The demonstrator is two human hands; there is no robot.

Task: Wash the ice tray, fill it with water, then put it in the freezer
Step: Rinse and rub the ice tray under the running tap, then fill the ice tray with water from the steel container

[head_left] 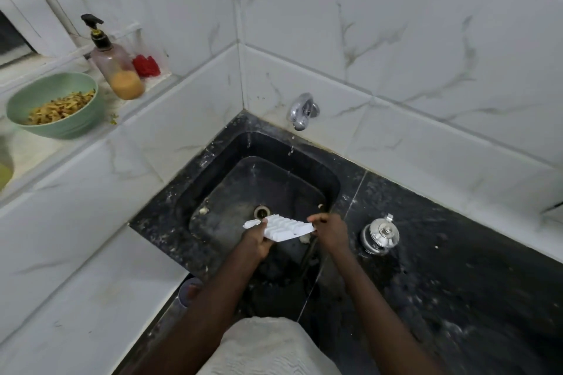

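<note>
A white ice tray (283, 227) hangs over the black sink (213, 161), turned so the bumps of its cells' undersides face up. My left hand (257, 240) grips its left end from below. My right hand (330, 231) pinches its right end. The chrome tap (301, 111) juts from the white tiled wall behind the sink, with a few drops falling from its spout. The sink's drain (261, 211) shows just beyond the tray.
A steel lidded pot (380, 234) stands on the black counter (457, 268) right of the sink. On the white ledge at the left stand a pump bottle (117, 67), a red object (146, 65) and a green bowl of food (53, 105).
</note>
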